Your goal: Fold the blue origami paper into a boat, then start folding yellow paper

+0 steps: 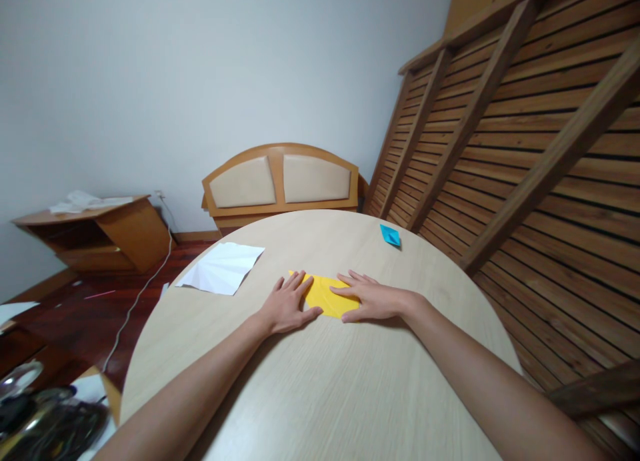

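A sheet of yellow paper [327, 297] lies flat on the round wooden table [320, 381], its surface slightly creased. My left hand [290, 305] rests on the paper's left end, fingers spread and thumb along the near edge. On the right end lies my right hand [369, 297], also flat with its fingers apart. Both hands cover parts of the paper's ends. Farther back on the right sits a small folded blue paper piece [391, 236], apart from both hands.
A creased white sheet [223, 268] lies at the table's left edge. Beyond the table stands a padded headboard [280, 178]. Wooden slatted panels [500, 141] lean along the right. A low cabinet [95, 231] and a white cable [143, 291] are at left.
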A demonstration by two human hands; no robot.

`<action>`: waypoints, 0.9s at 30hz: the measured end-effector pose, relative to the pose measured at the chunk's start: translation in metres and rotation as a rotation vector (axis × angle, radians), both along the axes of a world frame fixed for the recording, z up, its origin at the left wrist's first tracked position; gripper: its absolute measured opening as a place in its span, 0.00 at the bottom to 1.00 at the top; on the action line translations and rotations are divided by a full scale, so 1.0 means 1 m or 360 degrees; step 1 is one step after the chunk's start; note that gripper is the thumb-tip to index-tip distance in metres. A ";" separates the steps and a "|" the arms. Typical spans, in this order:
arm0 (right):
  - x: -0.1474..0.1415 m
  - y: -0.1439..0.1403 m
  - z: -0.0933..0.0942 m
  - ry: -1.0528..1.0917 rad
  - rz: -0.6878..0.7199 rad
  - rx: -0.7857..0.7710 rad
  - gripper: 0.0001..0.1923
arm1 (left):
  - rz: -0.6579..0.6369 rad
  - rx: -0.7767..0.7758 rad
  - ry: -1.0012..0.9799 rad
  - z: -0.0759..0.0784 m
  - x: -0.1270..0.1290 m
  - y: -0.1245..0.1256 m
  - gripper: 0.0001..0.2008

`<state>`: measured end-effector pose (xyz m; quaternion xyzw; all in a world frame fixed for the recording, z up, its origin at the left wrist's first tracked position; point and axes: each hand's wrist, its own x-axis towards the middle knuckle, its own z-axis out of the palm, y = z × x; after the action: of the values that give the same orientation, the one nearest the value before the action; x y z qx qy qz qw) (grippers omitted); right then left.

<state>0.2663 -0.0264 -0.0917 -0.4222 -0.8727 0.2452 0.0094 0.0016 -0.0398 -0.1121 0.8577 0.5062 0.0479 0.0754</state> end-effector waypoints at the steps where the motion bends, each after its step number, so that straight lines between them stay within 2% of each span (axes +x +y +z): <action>1: 0.003 0.001 0.000 -0.0008 -0.0007 -0.0012 0.48 | 0.0000 0.0000 0.0003 0.000 0.000 0.000 0.44; 12: 0.026 0.000 0.015 -0.0157 -0.0114 -0.0129 0.53 | 0.0009 -0.0010 0.0021 0.001 0.001 0.000 0.44; 20: 0.020 -0.003 0.015 -0.0106 -0.0163 -0.0043 0.60 | 0.0016 -0.0009 0.0009 -0.001 -0.001 0.001 0.44; 23: 0.012 -0.004 0.011 -0.0037 -0.0058 0.0048 0.58 | 0.0014 -0.0007 0.0005 -0.002 0.000 0.001 0.44; 27: 0.002 -0.005 0.007 0.0021 0.0097 0.0190 0.48 | 0.0017 -0.0012 0.0004 0.000 0.000 0.001 0.43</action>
<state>0.2687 -0.0313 -0.0844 -0.3926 -0.8980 0.1957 0.0328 0.0021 -0.0392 -0.1125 0.8548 0.5111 0.0453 0.0778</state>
